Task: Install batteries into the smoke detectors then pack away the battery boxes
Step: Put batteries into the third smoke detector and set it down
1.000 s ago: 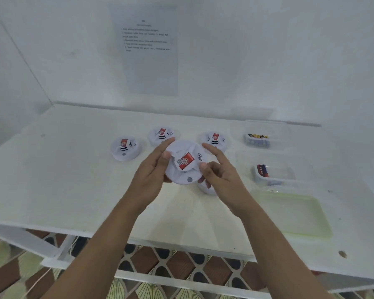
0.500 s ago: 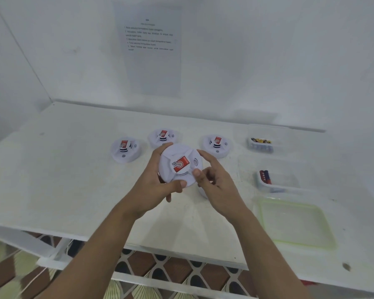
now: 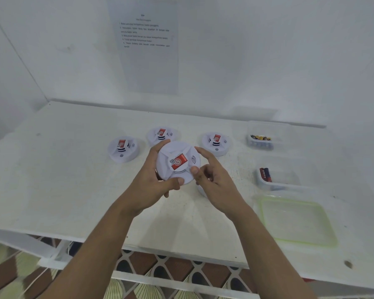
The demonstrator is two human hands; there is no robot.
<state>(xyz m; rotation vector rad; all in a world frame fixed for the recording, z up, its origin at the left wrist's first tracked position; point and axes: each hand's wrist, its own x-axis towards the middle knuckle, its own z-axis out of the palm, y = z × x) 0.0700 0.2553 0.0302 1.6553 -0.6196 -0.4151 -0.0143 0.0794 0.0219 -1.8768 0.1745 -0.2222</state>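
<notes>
White piece [image 3: 201, 192] half-hidden behind right hand [image 3: 216, 182]

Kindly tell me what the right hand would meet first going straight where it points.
The held smoke detector; fingertips of the right hand seem to touch its rim, which the left hand grips.

We find open room over the table [image 3: 52, 180] toward its left edge and along its near edge. Three detectors [image 3: 123, 148] line the far middle; two battery boxes [image 3: 260, 141] and a lid [image 3: 296, 221] crowd the right edge.
</notes>
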